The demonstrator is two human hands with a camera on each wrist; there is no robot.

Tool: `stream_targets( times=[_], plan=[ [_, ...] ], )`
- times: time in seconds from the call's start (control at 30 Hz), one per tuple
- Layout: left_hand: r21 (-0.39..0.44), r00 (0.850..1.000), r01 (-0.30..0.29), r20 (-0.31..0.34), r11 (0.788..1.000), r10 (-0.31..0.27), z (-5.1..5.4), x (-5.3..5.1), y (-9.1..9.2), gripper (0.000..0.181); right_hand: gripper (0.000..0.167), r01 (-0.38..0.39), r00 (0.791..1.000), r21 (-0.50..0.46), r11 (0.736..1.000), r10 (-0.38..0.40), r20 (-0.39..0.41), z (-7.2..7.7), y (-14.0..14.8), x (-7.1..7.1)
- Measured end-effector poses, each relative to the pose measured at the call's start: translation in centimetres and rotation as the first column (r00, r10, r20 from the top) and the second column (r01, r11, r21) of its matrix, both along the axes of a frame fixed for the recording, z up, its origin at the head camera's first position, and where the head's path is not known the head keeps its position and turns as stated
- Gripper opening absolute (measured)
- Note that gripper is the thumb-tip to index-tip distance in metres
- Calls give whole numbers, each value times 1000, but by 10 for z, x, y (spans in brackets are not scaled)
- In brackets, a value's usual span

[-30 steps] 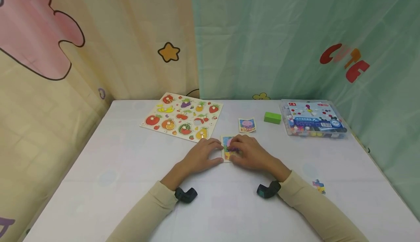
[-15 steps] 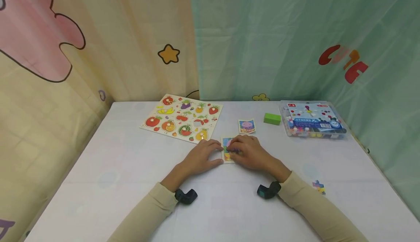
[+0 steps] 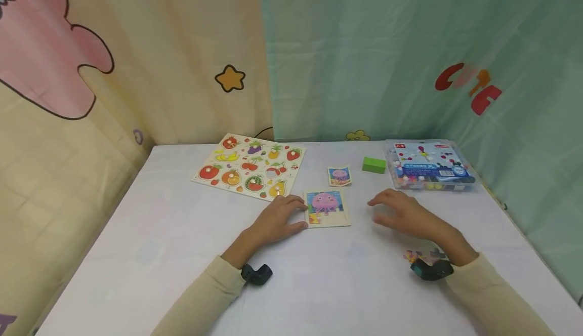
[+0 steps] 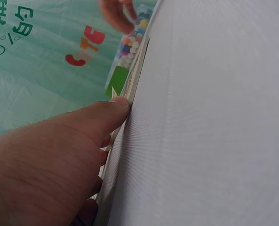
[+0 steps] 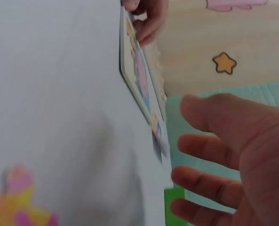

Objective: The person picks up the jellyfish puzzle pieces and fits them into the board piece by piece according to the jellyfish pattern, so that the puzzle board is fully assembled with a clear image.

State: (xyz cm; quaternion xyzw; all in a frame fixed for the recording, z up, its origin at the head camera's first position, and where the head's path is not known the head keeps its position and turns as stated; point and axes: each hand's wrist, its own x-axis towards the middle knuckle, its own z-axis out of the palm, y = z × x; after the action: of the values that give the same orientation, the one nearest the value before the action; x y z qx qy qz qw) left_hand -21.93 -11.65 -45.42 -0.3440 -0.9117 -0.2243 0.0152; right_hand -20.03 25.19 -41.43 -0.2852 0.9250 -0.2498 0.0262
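A small square jigsaw board (image 3: 325, 202) with a pink octopus picture lies flat on the white table; bare pale board shows at its lower right. My left hand (image 3: 279, 219) holds the board's left edge, thumb near the lower corner and fingers above it. In the left wrist view the left thumb (image 4: 106, 115) presses against the board's edge. My right hand (image 3: 405, 214) hovers to the right of the board, fingers spread and loosely bent around nothing. Under the right wrist lie loose jigsaw pieces (image 3: 412, 256), blurred in the right wrist view.
A small octopus picture card (image 3: 339, 176) lies behind the board. Farther back are a green block (image 3: 374, 165) and a clear plastic box (image 3: 430, 166) of coloured balls. A fruit peg puzzle (image 3: 249, 166) lies at back left. Curtains (image 3: 355, 57) hang behind the table.
My right hand has left the board and moved right, uncovering the octopus picture. The left hand has stayed at the board's left edge. The head view has shifted slightly.
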Motion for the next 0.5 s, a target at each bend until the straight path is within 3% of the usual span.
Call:
stream_targets(
  times=[0.13,0.3,0.5],
  plan=[
    [3,1000,-3,12,1000,3,-2,1,-1,43,45,57,996,50,997,-60,61,-4,44,37],
    [-3,1000,-2,18,1000,2,-1,1,-1,44,51,115,993,53,992,-112,-45,-20,79,77],
    [1,999,-18,35,1000,18,-3,0,0,45,46,152,975,-19,988,-153,-160,-36,80,94]
  ],
)
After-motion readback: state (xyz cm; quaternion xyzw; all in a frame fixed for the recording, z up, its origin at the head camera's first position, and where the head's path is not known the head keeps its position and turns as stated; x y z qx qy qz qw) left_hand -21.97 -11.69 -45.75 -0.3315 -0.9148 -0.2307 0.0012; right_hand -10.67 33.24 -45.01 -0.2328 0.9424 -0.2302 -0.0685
